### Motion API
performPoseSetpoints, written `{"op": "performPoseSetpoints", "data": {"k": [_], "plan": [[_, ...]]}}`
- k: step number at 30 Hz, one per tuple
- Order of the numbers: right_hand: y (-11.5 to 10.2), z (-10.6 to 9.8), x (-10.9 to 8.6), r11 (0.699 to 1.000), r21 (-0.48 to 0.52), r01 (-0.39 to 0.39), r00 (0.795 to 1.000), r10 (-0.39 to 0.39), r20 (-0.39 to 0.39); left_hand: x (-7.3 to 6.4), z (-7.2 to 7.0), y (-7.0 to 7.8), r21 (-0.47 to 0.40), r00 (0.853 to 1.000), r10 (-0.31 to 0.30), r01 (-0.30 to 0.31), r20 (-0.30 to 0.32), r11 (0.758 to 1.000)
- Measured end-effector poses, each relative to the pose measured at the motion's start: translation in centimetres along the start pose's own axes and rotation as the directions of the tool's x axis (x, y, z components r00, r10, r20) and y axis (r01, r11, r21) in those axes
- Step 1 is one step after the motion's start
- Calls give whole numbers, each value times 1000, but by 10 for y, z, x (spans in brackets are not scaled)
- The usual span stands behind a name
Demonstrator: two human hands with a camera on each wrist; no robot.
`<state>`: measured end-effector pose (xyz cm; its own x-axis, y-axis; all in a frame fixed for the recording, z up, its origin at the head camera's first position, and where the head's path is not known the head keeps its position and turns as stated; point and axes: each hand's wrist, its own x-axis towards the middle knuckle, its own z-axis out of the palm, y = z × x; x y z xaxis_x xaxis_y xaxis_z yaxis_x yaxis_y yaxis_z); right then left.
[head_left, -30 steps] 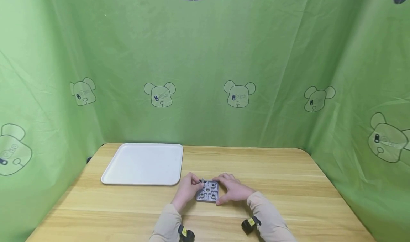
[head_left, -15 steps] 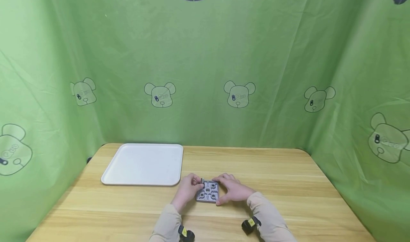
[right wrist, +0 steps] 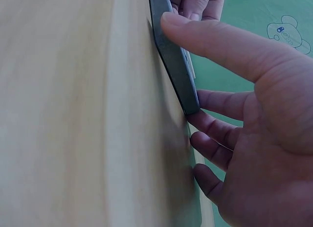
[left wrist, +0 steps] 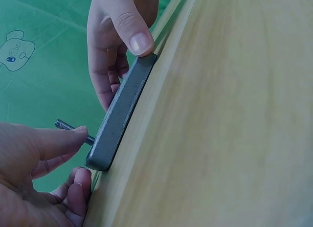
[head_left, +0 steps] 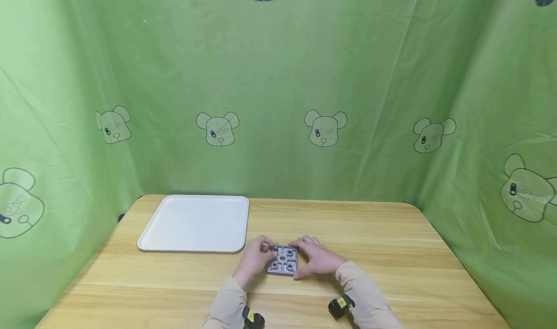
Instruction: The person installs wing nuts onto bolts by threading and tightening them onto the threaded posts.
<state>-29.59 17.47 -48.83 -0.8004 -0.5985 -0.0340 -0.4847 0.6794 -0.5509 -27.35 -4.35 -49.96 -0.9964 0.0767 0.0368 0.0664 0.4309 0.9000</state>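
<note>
A square grey metal plate (head_left: 282, 260) with round holes and raised ribs lies flat on the wooden table. At its far left corner a short threaded bolt (left wrist: 64, 125) stands up from the plate. My left hand (head_left: 254, 258) pinches this bolt between thumb and fingers; the thumb lies across its shaft in the left wrist view. From the other side my right hand (head_left: 318, 257) steadies the plate, thumb on the near right corner and fingertips at the far right corner. The right wrist view shows the thumb against the plate's side, with the other fingers spread beyond it.
A white rectangular tray (head_left: 196, 222) lies on the table (head_left: 370, 237) at the back left. Green printed curtains (head_left: 270, 77) surround the table at the back and both sides. Each wrist carries a small black camera (head_left: 337, 308).
The bolt and my left fingertips shift slightly at the plate's corner, the bolt's top moving a little right. The plate and my right hand stay in place.
</note>
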Motion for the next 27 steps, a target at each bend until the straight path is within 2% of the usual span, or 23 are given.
{"op": "performPoseSetpoints", "data": {"k": [17, 27], "plan": [[1, 0, 1, 1000, -10, 3, 1000, -3, -4, 2, 1, -2, 41, 999, 40, -39, -22, 998], [1, 0, 1, 1000, -10, 0, 1000, 0, -3, -1, 0, 0, -26, 999, -26, 25, -29, 999]]}}
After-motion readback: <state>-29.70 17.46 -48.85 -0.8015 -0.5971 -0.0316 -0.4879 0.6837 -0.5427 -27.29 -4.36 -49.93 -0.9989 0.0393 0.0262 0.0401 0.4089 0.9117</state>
